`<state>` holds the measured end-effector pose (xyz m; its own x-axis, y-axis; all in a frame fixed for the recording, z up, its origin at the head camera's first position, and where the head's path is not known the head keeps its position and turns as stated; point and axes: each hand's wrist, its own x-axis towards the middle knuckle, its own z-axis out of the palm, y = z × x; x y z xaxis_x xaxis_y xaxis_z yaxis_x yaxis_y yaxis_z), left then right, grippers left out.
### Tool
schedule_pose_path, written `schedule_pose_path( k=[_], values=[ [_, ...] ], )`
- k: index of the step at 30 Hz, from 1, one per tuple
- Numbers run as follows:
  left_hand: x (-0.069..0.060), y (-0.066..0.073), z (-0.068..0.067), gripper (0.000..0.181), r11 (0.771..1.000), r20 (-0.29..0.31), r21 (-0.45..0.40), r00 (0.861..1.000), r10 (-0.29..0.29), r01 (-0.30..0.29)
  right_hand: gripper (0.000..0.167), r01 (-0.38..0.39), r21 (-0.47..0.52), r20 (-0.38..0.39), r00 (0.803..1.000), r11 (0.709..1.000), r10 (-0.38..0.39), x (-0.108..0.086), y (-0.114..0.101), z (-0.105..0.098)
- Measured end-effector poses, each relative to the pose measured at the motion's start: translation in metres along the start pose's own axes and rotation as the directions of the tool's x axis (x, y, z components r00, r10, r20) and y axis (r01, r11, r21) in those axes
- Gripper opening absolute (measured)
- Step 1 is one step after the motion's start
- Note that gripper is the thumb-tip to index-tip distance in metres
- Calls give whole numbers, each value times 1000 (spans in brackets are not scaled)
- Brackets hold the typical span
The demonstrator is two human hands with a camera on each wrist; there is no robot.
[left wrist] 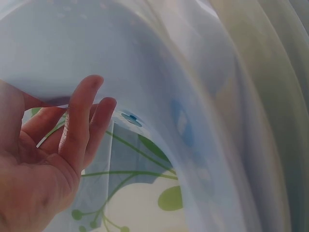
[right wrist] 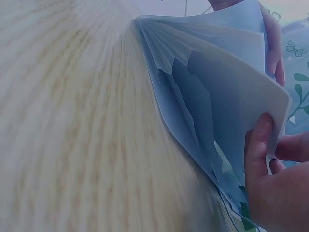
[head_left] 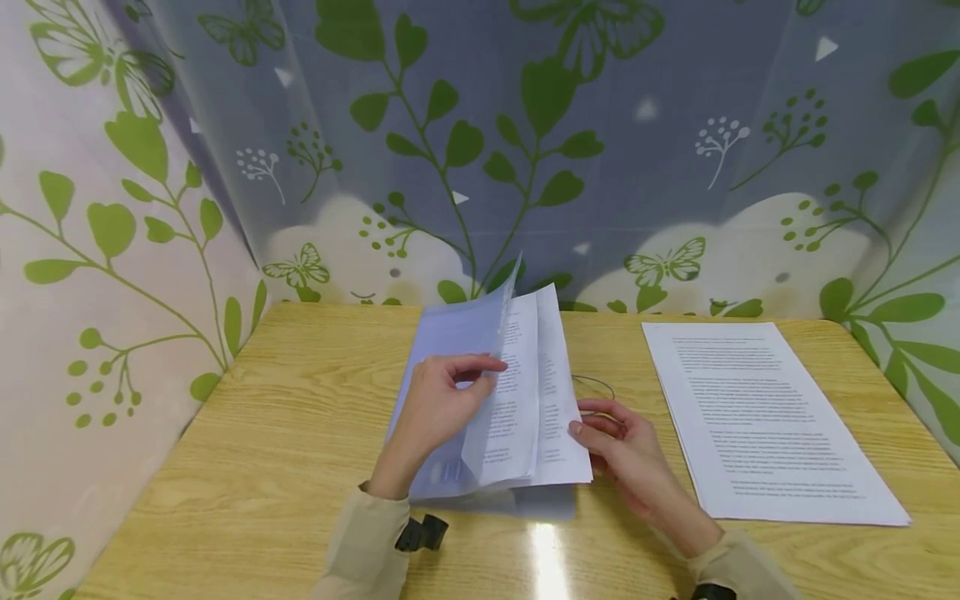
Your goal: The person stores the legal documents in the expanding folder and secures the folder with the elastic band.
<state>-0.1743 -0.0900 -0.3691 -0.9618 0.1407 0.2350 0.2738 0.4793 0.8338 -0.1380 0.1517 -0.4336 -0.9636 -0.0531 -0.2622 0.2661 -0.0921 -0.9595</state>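
Observation:
A translucent bluish expanding file folder (head_left: 450,342) lies on the table with its pleated pockets (right wrist: 169,72) fanned apart in the right wrist view. My left hand (head_left: 438,404) pinches the edge of its raised flap between thumb and index finger; the other fingers (left wrist: 77,125) stand away from it. White printed sheets (head_left: 558,392) stick out of the folder on the right. With thumb and fingers on either side, my right hand (head_left: 633,454) grips the right edge of these sheets. A thin cord (head_left: 600,382) loops out beside the folder.
A stack of printed pages (head_left: 765,417) lies flat on the wooden table (head_left: 285,433), to the right of my right hand. Behind the table hangs a curtain (head_left: 660,167) with leaves and butterflies, and it continues along both sides.

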Motion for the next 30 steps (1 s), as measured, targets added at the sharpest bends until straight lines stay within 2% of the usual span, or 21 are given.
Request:
schedule_pose_path(
  k=[14,30],
  values=[
    [0,1,0,21,1000,-2,0,1000,-1,1,48,-3,-14,0,1000,1000,3,3,2,11],
    [0,0,0,22,1000,-5,8,1000,2,-2,46,3,-44,11,1000,999,-2,2,2,15]
  ],
)
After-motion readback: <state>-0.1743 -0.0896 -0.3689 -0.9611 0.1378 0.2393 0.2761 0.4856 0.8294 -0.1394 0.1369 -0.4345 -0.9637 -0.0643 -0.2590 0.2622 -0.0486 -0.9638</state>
